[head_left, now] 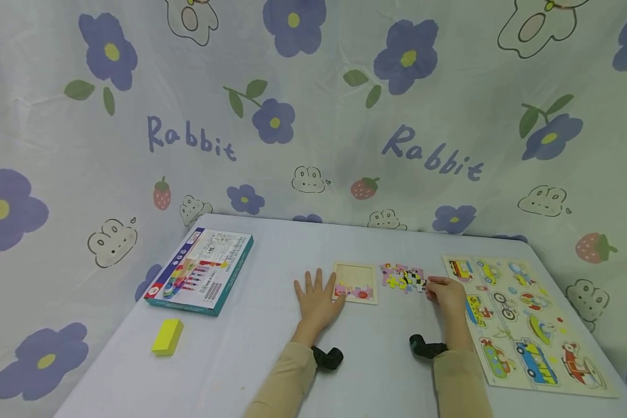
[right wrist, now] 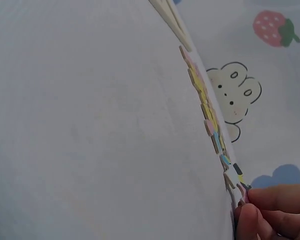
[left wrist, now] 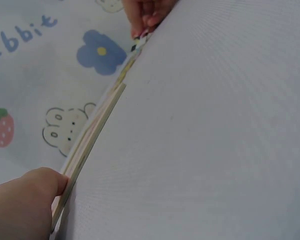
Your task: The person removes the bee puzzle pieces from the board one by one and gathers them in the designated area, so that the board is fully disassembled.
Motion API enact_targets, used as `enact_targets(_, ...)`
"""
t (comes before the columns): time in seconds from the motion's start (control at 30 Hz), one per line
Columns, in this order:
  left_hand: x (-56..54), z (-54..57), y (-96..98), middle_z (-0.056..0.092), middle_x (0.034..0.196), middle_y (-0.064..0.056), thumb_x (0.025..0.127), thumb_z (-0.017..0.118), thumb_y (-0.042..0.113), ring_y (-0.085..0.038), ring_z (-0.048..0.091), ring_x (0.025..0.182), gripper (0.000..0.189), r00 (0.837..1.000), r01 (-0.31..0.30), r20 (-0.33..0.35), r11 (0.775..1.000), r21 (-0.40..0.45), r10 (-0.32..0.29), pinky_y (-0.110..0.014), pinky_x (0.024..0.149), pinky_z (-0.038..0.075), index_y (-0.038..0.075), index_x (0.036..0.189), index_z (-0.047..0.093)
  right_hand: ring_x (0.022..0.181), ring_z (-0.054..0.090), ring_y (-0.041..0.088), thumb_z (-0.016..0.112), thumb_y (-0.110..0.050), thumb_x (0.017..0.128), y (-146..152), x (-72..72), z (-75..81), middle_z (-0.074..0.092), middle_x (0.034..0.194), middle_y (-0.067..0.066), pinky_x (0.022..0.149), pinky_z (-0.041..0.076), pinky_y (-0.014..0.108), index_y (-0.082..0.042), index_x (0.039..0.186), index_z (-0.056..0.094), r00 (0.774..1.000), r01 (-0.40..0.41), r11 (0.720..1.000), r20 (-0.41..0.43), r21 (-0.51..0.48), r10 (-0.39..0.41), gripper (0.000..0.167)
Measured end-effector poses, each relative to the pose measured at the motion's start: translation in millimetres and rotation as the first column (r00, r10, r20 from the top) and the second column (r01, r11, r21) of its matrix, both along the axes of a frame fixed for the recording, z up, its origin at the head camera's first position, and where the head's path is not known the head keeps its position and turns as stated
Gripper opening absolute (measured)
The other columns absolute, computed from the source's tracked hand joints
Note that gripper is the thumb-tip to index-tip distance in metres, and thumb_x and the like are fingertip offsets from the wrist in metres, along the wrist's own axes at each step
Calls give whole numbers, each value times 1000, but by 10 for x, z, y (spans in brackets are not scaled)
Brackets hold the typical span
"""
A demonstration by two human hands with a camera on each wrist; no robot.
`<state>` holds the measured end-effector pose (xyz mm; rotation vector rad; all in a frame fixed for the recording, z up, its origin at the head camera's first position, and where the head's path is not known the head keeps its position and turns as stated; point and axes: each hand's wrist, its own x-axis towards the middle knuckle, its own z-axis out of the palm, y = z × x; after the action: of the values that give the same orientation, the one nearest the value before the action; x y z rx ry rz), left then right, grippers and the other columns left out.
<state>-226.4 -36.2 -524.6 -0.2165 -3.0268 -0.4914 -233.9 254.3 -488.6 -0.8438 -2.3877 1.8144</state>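
Note:
A small wooden puzzle tray (head_left: 377, 284) lies mid-table, its lower strip filled with pink pieces and its upper part bare wood. My left hand (head_left: 317, 299) is spread flat on the table at the tray's left side. Its thumb (left wrist: 52, 181) rests against the tray's edge in the left wrist view. To the right of the tray lies a cluster of colourful jigsaw pieces (head_left: 402, 277), pink, yellow and black-and-white. My right hand (head_left: 449, 296) pinches a jigsaw piece (right wrist: 243, 194) between thumb and fingertips at the cluster's right end.
On the right lies a large wooden board (head_left: 554, 371) with vehicle pictures. A flat teal-edged box (head_left: 204, 270) sits at the left, with a yellow block (head_left: 168, 337) in front of it. A patterned curtain (head_left: 324, 116) hangs behind the white table (head_left: 376, 371).

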Motion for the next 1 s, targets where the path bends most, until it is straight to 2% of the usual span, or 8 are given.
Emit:
enact_targets(0.17,9,4,4,20,152,-15,90,40,55,-41,6,139,62,1000,2,-3,1000,-2,-2,-64,104,-5,24,144,34,59,56,8,57,-8,87,-52,28,-1,64,90,17,45,43,13,8,111,59,1000,9,990,-9,143,-8,29)
enact_targets(0.3,5,-7,7,20,152,-15,90,40,55,-41,6,139,63,1000,2,-4,1000,-9,-2,-64,104,-4,24,144,34,63,57,11,59,-9,85,-67,54,16,65,89,18,48,43,14,7,105,62,1000,-3,970,-9,243,5,26)
enact_targets(0.47,0,-19,7,19,152,-15,90,40,55,-41,5,139,63,1000,-2,-5,1000,-8,2,-63,104,-5,25,144,33,62,56,11,61,-10,84,-64,65,24,66,90,19,50,44,16,7,101,65,1000,-14,954,-10,299,17,24)
enact_targets(0.57,-2,-21,6,20,152,-15,90,41,55,-41,6,139,63,1000,-2,-7,1000,-6,2,-64,104,-5,25,144,34,61,57,11,60,-10,85,-67,65,26,66,91,20,49,43,15,7,101,65,1000,-8,954,-14,299,13,24)
enact_targets(0.73,-6,-25,4,20,152,-15,90,41,55,-41,6,139,63,1000,0,-7,1000,-8,0,-64,104,-5,25,144,34,60,56,10,61,-13,86,-86,39,28,65,92,20,47,42,15,5,107,63,999,4,969,-37,245,5,28)
enact_targets(0.83,-8,-24,3,20,152,-15,90,41,55,-41,6,139,63,1000,0,-6,1000,-11,0,-64,104,-5,25,144,34,61,56,9,61,-15,87,-130,10,43,64,92,16,50,44,16,3,112,62,998,-8,980,-63,197,20,31)
enact_targets(1.0,-10,-21,3,20,152,-15,90,40,55,-41,6,139,63,1000,1,-8,1000,-13,-1,-64,104,-5,25,144,34,70,57,9,60,-16,89,-290,-36,131,62,98,12,59,49,16,2,118,59,991,-73,993,-105,93,83,34)
